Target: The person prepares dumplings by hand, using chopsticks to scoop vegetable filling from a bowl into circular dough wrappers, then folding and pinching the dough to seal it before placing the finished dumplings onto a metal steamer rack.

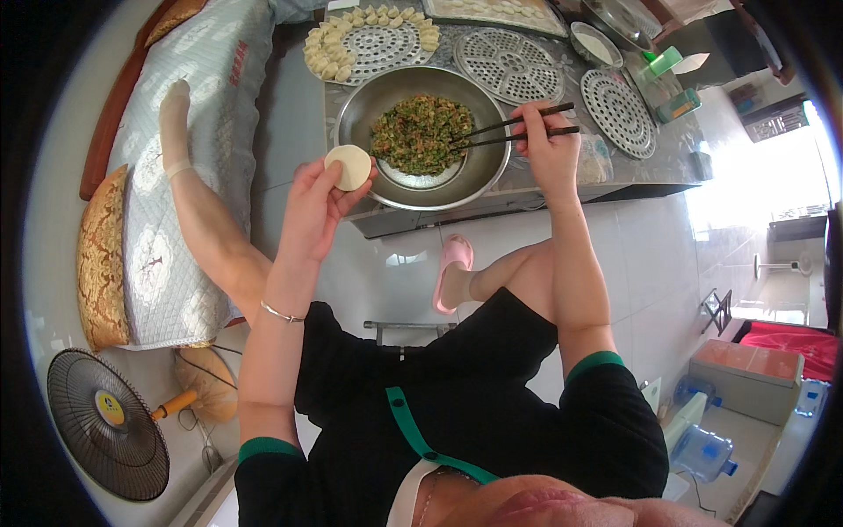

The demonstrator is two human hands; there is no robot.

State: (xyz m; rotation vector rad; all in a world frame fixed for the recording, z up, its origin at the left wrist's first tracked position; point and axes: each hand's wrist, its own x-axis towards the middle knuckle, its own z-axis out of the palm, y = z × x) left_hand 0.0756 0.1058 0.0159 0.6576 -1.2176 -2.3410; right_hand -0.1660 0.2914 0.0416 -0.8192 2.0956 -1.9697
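Note:
My left hand (319, 197) holds a round dough wrapper (348, 168) at the left rim of a large steel bowl (484, 105). The thumb lies on top of the wrapper and nothing shows on it. In the bowl sits a chopped green and reddish filling (421, 132). My right hand (545, 148) grips a pair of dark chopsticks (500, 135) over the bowl's right rim, with their tips at the filling. Behind the bowl, folded dumplings (327, 56) line part of a perforated metal tray (379, 46).
Two more perforated trays (510, 64) (618, 112) lie on the table, near a bowl of white powder (595, 45). A board with dough pieces (497, 12) stands at the back. A plastic bag (595, 158) lies beside my right wrist. A covered couch (178, 263) is at left.

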